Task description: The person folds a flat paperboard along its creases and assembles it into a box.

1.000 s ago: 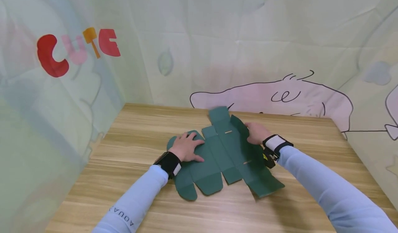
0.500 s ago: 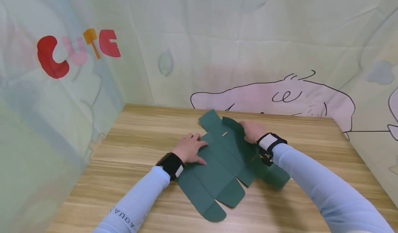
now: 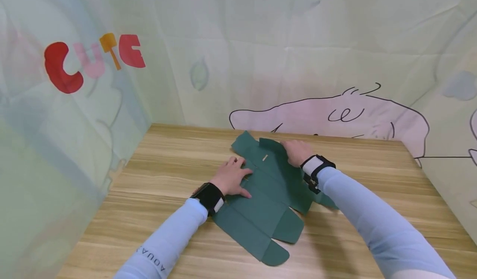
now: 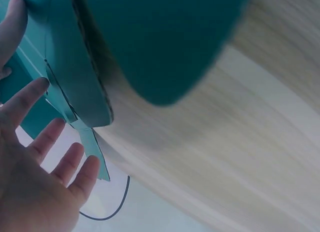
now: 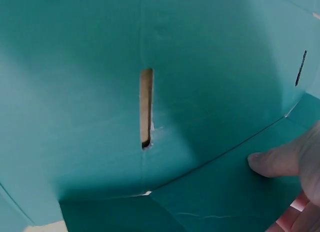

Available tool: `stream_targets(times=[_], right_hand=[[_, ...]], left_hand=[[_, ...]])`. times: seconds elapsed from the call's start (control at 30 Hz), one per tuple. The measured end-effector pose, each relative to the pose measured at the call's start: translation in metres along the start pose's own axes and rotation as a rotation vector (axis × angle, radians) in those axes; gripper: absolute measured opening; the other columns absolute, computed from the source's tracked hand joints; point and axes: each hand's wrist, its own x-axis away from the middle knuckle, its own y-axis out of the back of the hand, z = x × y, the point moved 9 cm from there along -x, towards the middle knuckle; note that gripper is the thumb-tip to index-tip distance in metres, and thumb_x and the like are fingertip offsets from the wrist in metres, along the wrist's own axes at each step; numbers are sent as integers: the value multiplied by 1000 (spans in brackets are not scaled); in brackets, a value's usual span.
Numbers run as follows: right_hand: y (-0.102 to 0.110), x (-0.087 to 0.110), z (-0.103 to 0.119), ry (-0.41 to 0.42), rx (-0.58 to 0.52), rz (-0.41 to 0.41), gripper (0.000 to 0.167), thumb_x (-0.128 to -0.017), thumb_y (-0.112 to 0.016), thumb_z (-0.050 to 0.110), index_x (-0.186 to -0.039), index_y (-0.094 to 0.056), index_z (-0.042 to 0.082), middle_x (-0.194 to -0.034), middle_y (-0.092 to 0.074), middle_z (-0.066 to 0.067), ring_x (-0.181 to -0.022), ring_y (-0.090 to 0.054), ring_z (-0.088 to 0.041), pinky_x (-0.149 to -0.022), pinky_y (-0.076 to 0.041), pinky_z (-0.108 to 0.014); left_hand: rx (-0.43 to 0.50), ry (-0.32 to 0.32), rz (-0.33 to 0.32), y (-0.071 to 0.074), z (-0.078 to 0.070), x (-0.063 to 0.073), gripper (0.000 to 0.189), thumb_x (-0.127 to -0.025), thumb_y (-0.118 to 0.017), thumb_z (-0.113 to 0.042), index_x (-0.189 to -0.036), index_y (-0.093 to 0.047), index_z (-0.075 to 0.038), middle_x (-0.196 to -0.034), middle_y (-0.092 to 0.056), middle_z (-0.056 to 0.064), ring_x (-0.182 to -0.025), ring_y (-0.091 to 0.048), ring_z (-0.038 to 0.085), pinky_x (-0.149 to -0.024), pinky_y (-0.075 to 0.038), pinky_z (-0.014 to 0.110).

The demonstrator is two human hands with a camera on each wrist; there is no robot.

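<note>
A dark green, die-cut cardboard box blank lies unfolded on the wooden table, with creases, slots and rounded flaps. My left hand rests on its left part with fingers spread. In the left wrist view the fingers of that hand extend beside the sheet's edges, and a rounded flap hangs close to the camera. At the far right side my right hand pinches the raised edge panel, which curves upward. The right wrist view shows its thumb on the panel's inner face, near a cut slot.
The wooden table extends around the cardboard on all sides. A printed fabric backdrop rises behind the table's back edge and along its left side.
The cardboard has turned anticlockwise on the table, its near rounded flaps swinging right. My right hand has moved left with the raised edge; my left hand has shifted slightly right.
</note>
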Motion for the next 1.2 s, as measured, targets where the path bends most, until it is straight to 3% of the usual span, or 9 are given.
stream_targets(times=[0.23,0.47,0.93,1.2], right_hand=[[-2,-12,3,20,45,-17,39,-87,-66,-7,-123,-67,6,-113,-74,-17,-93,-71,-34,-70,-58,-51],[-4,-19,8,20,64,-47,43,-89,-63,-7,-129,-64,7,-115,-74,-17,-94,-72,-34,-67,-58,-50],[-7,-23,13,55,74,-118,41,-88,-63,-8,-126,-66,7,-108,-76,-17,-85,-72,-33,-60,-56,-49],[-6,-24,18,80,65,-119,42,-88,-62,-8,-128,-65,6,-110,-75,-18,-84,-72,-35,-61,-57,-50]], left_hand=[[-1,-23,8,-3,-3,-3,79,-77,-76,-66,-143,-58,-26,-157,-43,7,-147,-37,30,-119,-37,46],[-5,-37,10,-5,-6,-7,80,-77,-74,-69,-143,-58,-27,-156,-45,7,-146,-40,30,-121,-35,45],[17,-32,30,-3,-7,-10,81,-78,-74,-68,-145,-55,-27,-151,-47,6,-136,-45,30,-115,-41,43],[87,3,-40,10,3,-21,65,-93,-62,-61,-144,-56,-21,-147,-52,8,-131,-50,30,-108,-47,45]])
